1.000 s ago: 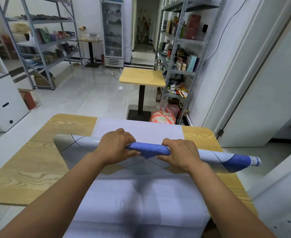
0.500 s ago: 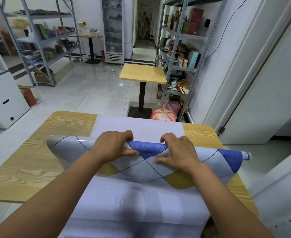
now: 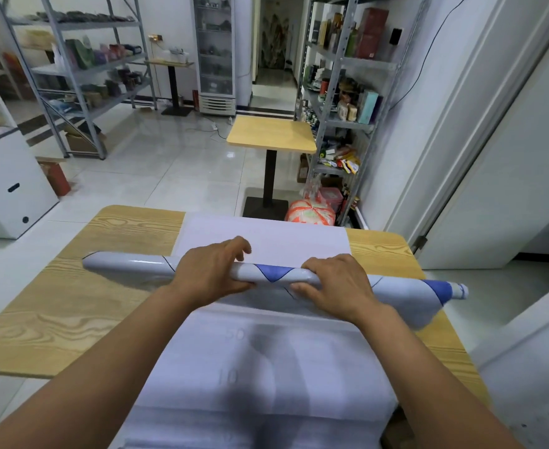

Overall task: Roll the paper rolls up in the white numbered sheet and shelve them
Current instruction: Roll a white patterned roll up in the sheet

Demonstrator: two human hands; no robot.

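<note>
Head | left hand (image 3: pixel 211 273), right hand (image 3: pixel 334 283) hold roll (image 3: pixel 130 265) | sheet (image 3: pixel 331 351): 50, 10 (faint)

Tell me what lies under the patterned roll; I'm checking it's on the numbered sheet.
The white numbered sheet lies under its middle, bare wooden table under its left end. The left hand and right hand on the patterned roll hide where roll meets sheet.
</note>
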